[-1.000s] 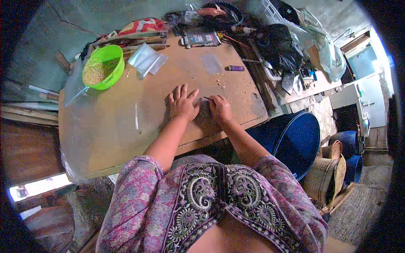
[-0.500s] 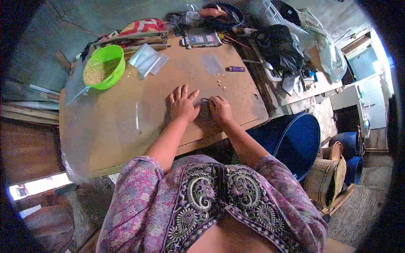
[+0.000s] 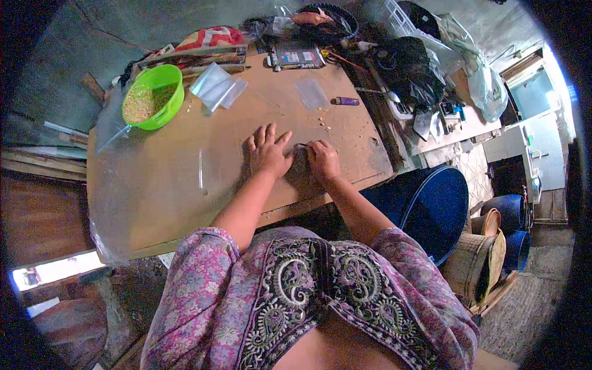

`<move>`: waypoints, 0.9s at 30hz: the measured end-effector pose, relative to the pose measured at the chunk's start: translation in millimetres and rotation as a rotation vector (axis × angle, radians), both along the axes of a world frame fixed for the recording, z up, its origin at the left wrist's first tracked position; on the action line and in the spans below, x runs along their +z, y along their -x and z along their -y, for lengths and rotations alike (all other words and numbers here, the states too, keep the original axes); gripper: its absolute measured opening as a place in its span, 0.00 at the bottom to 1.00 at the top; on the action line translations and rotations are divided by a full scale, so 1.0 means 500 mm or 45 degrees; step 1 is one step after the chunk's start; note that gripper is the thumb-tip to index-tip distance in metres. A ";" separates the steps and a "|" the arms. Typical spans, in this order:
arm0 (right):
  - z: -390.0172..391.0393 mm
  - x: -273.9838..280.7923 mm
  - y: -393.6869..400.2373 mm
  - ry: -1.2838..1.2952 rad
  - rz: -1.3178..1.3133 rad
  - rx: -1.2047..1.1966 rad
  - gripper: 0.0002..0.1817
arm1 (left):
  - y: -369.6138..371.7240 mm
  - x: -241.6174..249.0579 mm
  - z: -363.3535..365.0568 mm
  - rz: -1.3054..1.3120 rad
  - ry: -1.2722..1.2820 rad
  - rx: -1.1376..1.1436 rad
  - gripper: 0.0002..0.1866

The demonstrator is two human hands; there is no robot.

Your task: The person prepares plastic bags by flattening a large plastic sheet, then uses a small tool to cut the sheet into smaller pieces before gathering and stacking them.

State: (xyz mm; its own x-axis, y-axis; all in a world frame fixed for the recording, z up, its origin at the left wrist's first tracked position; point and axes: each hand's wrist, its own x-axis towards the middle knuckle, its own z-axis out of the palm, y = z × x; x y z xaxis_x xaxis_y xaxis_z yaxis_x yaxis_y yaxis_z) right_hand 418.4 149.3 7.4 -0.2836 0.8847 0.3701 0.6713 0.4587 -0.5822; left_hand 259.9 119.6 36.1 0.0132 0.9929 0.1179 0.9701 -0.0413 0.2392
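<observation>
My left hand (image 3: 270, 154) lies palm down on the brown tabletop (image 3: 154, 191), its fingers spread and nothing in them. To its right, my right hand (image 3: 323, 161) rests on the same board with the fingers curled in. A thin dark piece (image 3: 301, 145) sticks out at its left fingertips; its kind is too small to tell. Just beyond that hand lie a few pale crumbs (image 3: 323, 121). Farther off are a flat clear plastic bag (image 3: 312, 94) and a purple lighter (image 3: 346, 101).
A lime-green bowl (image 3: 174, 106) of light grains stands at the back left, beside clear plastic bags (image 3: 216, 87). Black bags (image 3: 407, 68) and tools crowd the right side. A large blue barrel (image 3: 436, 213) stands by the table's right edge, near a woven basket (image 3: 467, 262).
</observation>
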 end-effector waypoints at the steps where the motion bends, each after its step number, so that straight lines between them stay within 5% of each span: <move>1: 0.000 0.000 0.001 0.015 -0.033 -0.014 0.06 | 0.000 0.000 0.001 0.003 -0.004 0.001 0.30; 12: 0.002 0.011 0.000 0.014 0.043 -0.003 0.06 | -0.001 0.005 0.000 0.017 -0.016 0.005 0.29; 18: 0.006 0.014 0.005 0.132 -0.241 -0.165 0.06 | -0.002 0.014 0.003 -0.017 0.053 0.015 0.29; 27: 0.005 0.013 0.025 -0.010 0.140 -0.007 0.07 | -0.001 0.017 0.003 -0.064 0.120 0.017 0.30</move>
